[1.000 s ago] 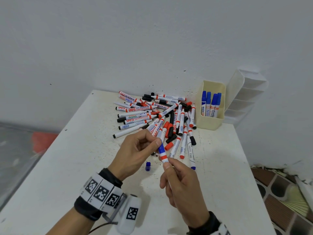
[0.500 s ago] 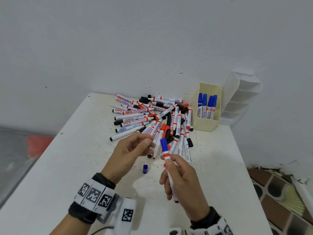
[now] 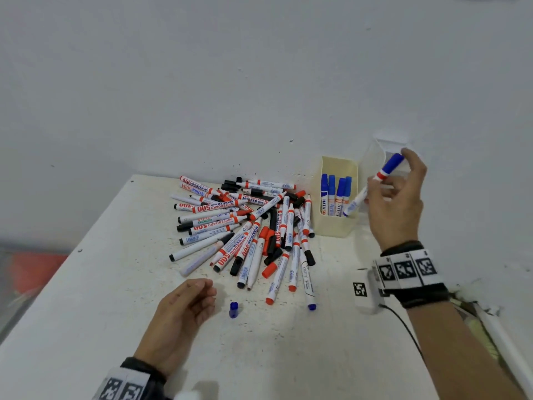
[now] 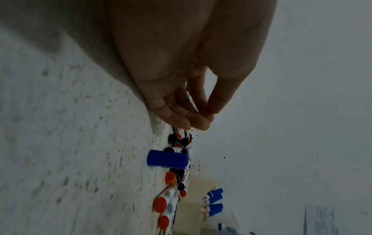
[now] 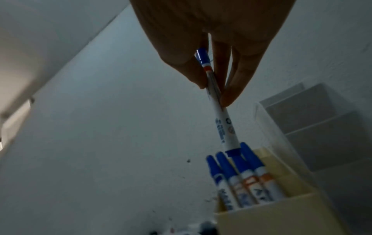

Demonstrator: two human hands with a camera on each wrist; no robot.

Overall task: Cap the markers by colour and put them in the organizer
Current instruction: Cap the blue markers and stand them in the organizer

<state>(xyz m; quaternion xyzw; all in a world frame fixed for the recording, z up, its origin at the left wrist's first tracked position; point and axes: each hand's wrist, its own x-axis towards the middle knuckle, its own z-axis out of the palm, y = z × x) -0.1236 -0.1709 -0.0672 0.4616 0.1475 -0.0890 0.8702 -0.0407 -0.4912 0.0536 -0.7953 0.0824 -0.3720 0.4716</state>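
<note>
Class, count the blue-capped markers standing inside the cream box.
4, standing side by side in the cream box: first, second, third, fourth. Others may be hidden behind.

The right hand [image 3: 395, 197] is covering the middle of the blue marker [image 3: 390, 166] and part of the clear organizer [image 3: 375, 157] behind it. The beige box [image 3: 336, 226] is hiding the lower halves of the blue markers standing inside — their labels are too blurred to read fully. The bottom edge is cutting off the left hand [image 3: 178, 316] at its wristband.
</note>
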